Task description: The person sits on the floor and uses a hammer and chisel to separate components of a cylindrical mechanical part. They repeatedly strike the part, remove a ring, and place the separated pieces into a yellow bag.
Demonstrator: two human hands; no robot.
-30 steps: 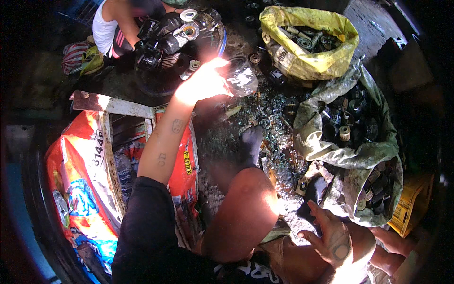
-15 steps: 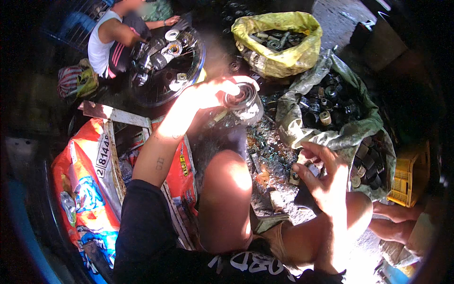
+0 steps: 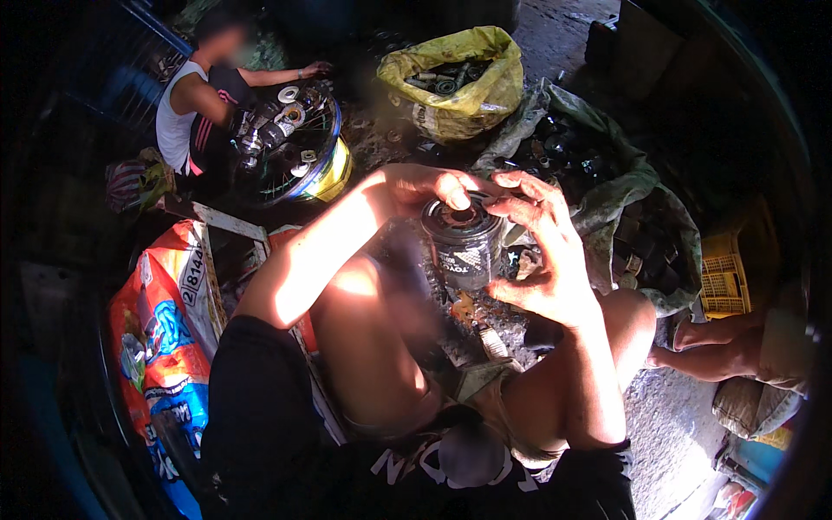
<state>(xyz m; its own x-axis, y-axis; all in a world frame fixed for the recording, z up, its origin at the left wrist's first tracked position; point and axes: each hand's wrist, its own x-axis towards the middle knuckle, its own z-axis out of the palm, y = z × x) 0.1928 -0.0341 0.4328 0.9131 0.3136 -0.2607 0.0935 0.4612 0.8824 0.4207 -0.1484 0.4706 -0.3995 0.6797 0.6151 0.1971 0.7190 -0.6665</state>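
Observation:
A dark cylindrical oil filter (image 3: 468,267) is held up in front of my knees, its round end with the centre hole facing up. My left hand (image 3: 420,185) grips its far rim, the thumb lying by the hole. My right hand (image 3: 548,260) is curved round the filter's right side, fingers at the top edge and thumb low on the wall. The filter's underside and some left fingers are hidden.
A yellow sack (image 3: 459,117) and a grey-green sack (image 3: 637,182), both holding used parts, stand beyond. An orange-red bag (image 3: 165,269) hangs by a frame at left. A co-worker (image 3: 186,108) sits near a spoked wheel (image 3: 325,156); a yellow crate (image 3: 726,277) is at right.
My left hand has brought the filter lower and nearer. My right hand, apart from it before, has come up and left onto its side. The view has shifted.

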